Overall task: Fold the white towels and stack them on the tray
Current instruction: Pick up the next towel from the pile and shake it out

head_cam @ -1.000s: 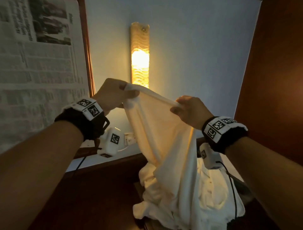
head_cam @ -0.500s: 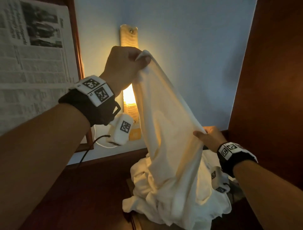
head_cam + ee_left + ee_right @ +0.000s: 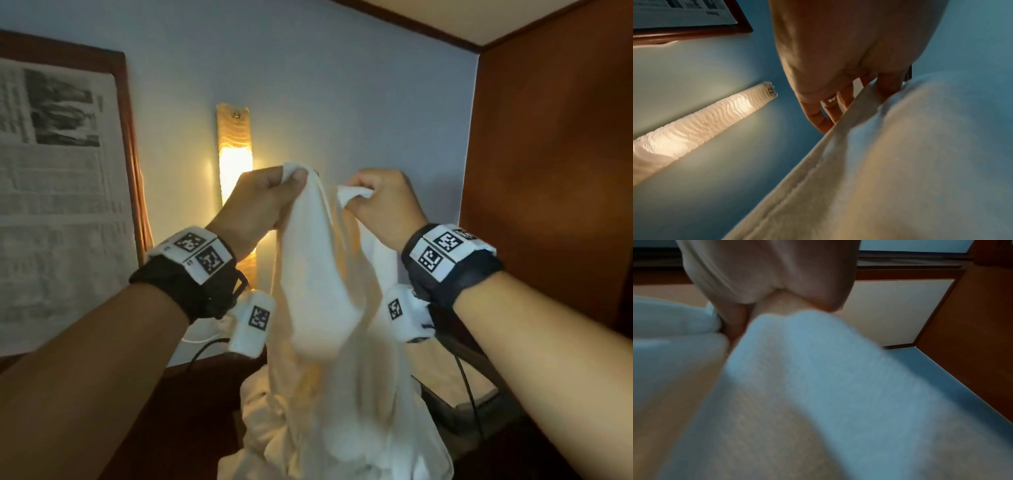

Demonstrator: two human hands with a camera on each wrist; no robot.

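Observation:
A white towel (image 3: 318, 274) hangs in the air in front of the wall, held up by both hands. My left hand (image 3: 270, 198) pinches one top corner between thumb and curled fingers. My right hand (image 3: 380, 202) grips the other top corner close beside it. The cloth droops down onto a crumpled heap of white towels (image 3: 274, 421) below. In the left wrist view the hemmed towel edge (image 3: 818, 162) runs under my fingers (image 3: 818, 116). In the right wrist view the towel (image 3: 797, 386) bunches out of my closed fist (image 3: 777, 280). A dark tray (image 3: 455, 411) shows at the lower right, partly hidden by cloth.
A lit wall lamp (image 3: 235, 161) hangs on the pale wall behind the towel. A framed newspaper print (image 3: 58, 192) is on the left. A brown wooden panel (image 3: 548, 171) closes the right side. Dark wooden tabletop (image 3: 171, 428) lies under the heap.
My right hand has risen from low on the towel's edge to a top corner, level with the left. My left hand has come down a little, and both hands now sit close together.

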